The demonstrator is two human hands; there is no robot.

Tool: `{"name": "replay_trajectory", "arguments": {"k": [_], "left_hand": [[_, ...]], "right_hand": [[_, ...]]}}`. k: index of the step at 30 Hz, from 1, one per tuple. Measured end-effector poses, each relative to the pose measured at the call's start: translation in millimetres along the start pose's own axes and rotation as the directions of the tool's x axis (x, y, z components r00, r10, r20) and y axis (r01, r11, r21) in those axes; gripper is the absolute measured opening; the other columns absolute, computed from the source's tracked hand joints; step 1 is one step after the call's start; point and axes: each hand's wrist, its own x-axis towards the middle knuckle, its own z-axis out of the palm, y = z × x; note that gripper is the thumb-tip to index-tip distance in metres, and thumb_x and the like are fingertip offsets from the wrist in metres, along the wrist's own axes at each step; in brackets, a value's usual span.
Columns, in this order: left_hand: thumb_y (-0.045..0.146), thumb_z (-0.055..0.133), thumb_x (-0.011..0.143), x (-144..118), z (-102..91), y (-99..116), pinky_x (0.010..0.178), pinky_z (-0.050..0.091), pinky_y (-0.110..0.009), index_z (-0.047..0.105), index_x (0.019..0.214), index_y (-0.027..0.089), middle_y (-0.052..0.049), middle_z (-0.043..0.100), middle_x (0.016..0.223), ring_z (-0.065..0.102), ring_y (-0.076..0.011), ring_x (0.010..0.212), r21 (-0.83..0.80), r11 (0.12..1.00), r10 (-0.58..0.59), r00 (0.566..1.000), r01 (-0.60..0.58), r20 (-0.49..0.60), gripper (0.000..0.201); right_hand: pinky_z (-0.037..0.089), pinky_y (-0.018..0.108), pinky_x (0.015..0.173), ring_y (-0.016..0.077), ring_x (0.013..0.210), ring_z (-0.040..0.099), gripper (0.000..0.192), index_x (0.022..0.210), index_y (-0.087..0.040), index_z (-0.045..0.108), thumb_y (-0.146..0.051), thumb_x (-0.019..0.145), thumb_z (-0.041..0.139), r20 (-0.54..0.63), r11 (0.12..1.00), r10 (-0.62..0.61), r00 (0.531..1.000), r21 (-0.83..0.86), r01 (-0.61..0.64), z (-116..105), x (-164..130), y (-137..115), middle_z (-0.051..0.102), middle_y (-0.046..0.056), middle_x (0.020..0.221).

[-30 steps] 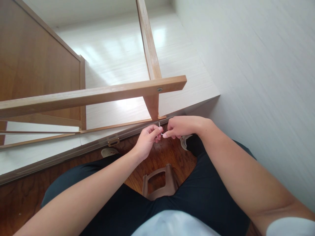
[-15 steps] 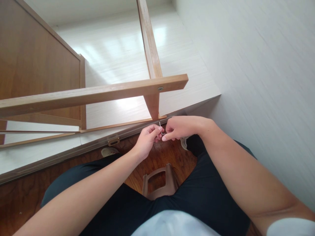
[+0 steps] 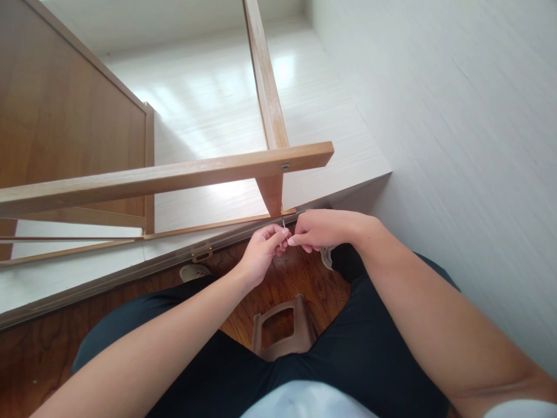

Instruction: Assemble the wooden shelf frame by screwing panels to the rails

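Observation:
A thin metal hex key (image 3: 284,222) points up at the lower end of an upright wooden bar (image 3: 272,194). My left hand (image 3: 262,249) pinches the key's shaft between thumb and fingers. From the other side, my right hand (image 3: 321,229) is closed, its thumb and forefinger at the key's bent end, which the fingers mostly hide. Across the upright runs a long wooden rail (image 3: 209,174) with a round bolt head (image 3: 285,166) near its right end. The key's tip meets the wood too small to see clearly.
A wooden panel (image 3: 78,116) stands at the left on the pale ledge (image 3: 209,122). A pale wall (image 3: 461,116) rises close on the right. Below are a brown plastic stool (image 3: 282,348) between my legs and a wood floor (image 3: 300,276).
The key's bent end, visible before between my hands, is now mostly covered by my fingers. Both hands stay beside the upright's lower end. The whole view has shifted slightly.

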Motion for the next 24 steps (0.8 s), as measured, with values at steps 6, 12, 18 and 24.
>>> {"name": "replay_trajectory", "arguments": {"k": [6,12,18,24], "left_hand": [[0.045,0.085,0.079,0,-2.2,0,0.057,0.033,-0.024,0.063,0.073,0.016,0.002,0.055,0.062,0.044,-0.011,0.056,0.03,0.999,0.012,1.0,-0.011,-0.024,0.036],[0.048,0.085,0.078,-4,-1.4,4,0.056,0.032,-0.025,0.065,0.075,0.016,0.002,0.056,0.063,0.044,-0.0114,0.057,0.051,0.999,-0.01,0.999,0.013,-0.047,0.037],[0.051,0.082,0.078,-9,-5.1,-2,0.055,0.031,-0.024,0.065,0.077,0.016,0.001,0.056,0.065,0.045,-0.0116,0.058,0.093,0.995,-0.025,0.999,0.029,-0.043,0.04],[0.05,0.081,0.076,-7,-11.7,-8,0.055,0.03,-0.024,0.067,0.081,0.016,0.0,0.058,0.066,0.046,-0.0128,0.058,0.139,0.99,0.029,0.999,-0.025,-0.021,0.037]], "right_hand": [[0.037,0.026,0.061,0.0139,0.056,0.059,0.043,0.065,-0.016,0.067,-0.043,0.096,0.053,0.017,0.999,0.03,0.999,-0.043,-0.029,-1,5,5,0.07,0.004,0.062],[0.036,0.027,0.06,0.014,0.057,0.059,0.043,0.07,-0.016,0.07,-0.048,0.094,0.056,0.006,0.998,0.039,0.999,-0.048,-0.038,-4,3,7,0.071,0.004,0.066],[0.038,0.027,0.06,0.015,0.06,0.061,0.044,0.074,-0.015,0.073,-0.056,0.088,0.063,0.012,0.997,0.068,0.998,-0.03,-0.067,-4,3,4,0.072,0.004,0.069],[0.038,0.027,0.06,0.015,0.059,0.06,0.042,0.074,-0.015,0.07,-0.055,0.087,0.063,-0.006,0.999,0.049,0.999,-0.009,-0.049,6,1,0,0.07,0.004,0.065]]}}
